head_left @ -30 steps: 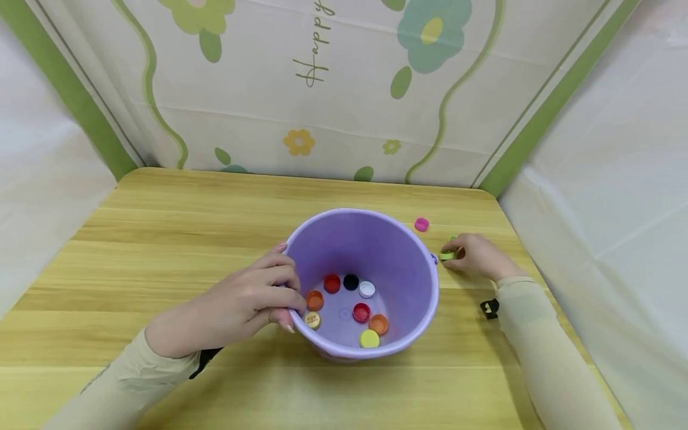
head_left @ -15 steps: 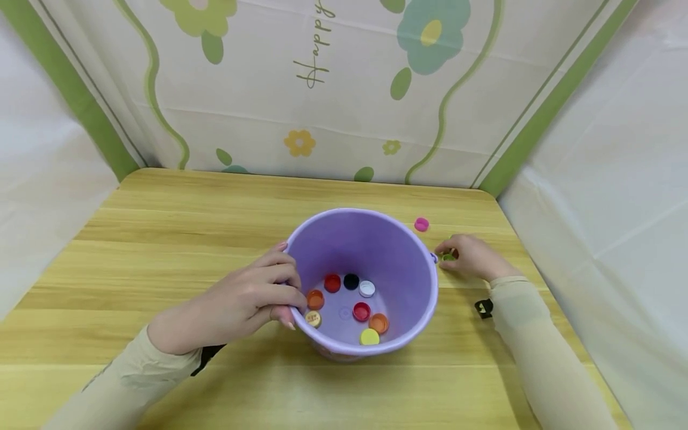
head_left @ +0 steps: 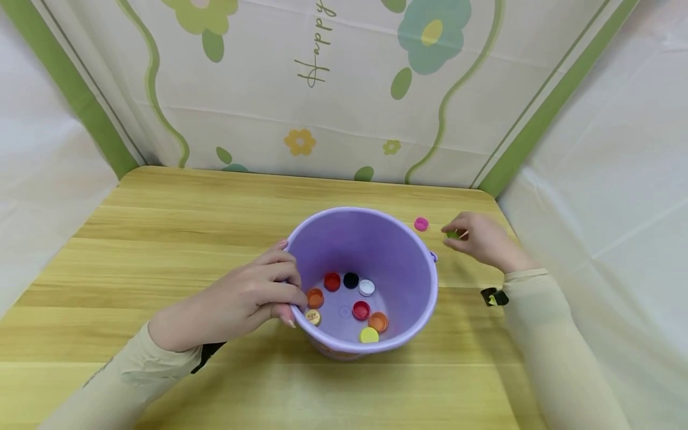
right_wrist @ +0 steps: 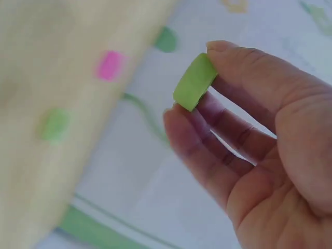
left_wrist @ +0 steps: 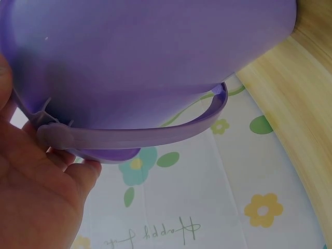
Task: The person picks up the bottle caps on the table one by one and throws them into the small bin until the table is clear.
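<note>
My left hand (head_left: 242, 301) grips the left rim of a purple bucket (head_left: 371, 239). The left wrist view shows the bucket's outer wall and its purple handle (left_wrist: 145, 136) beside that hand. Several bottle caps lie on the bucket floor, among them a black cap (head_left: 351, 280), a white cap (head_left: 366, 288) and a yellow cap (head_left: 369, 335). To the right of the bucket, my right hand (head_left: 484, 240) pinches a light green bottle cap (right_wrist: 194, 82) between thumb and fingertips, raised above the table. Fingers partly cover this cap in the head view.
A pink cap (head_left: 421, 224) lies on the wooden table (head_left: 188, 239) behind the bucket's right side. Another green cap (right_wrist: 54, 124), blurred, rests near it in the right wrist view. A printed cloth (head_left: 344, 89) hangs behind the table.
My right hand has picked up the green cap from beside the bucket, lifting it and moving slightly away toward the back. The left hand and bucket have stayed in place.
</note>
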### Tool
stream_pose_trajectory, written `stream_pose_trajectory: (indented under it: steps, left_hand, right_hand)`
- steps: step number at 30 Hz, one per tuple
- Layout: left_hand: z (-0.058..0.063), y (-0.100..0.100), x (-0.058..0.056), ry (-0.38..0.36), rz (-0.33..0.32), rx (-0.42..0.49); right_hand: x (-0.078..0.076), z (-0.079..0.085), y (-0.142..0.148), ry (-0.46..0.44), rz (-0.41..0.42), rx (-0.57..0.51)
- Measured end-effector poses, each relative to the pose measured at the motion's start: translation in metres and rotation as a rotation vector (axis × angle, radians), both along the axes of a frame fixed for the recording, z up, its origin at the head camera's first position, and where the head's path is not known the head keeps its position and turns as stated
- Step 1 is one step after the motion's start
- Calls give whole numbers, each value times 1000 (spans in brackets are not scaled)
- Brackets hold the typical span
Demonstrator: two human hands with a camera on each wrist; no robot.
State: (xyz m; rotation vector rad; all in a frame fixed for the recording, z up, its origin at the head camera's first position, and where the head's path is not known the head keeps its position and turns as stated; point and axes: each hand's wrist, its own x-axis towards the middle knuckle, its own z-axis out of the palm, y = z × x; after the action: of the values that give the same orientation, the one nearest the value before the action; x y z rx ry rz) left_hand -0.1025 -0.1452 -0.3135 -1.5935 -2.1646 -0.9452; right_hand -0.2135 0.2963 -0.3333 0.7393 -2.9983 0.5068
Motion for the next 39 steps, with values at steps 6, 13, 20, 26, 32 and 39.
stream_pose_trajectory:
  steps: [6, 13, 20, 26, 32, 39]
  left_hand:
    - [-1, 0, -1, 1, -2, 2]
    - [-1, -1, -1, -3, -1, 7]
    - [-1, -1, -1, 3, -1, 8]
    - [-2, -2, -1, -5, 9, -8]
    - [-3, -2, -1, -4, 16, -20]
    - [-1, -2, 0, 9, 5, -12]
  right_hand:
    - [17, 48, -21, 270, 106, -53]
    - [39, 92, -52, 508, 265, -97]
    - [62, 120, -85, 525, 381, -86]
    - [71, 124, -112, 499, 507, -68]
    - [78, 123, -135, 377, 584, 20]
    - [82, 119, -156, 295, 665, 101]
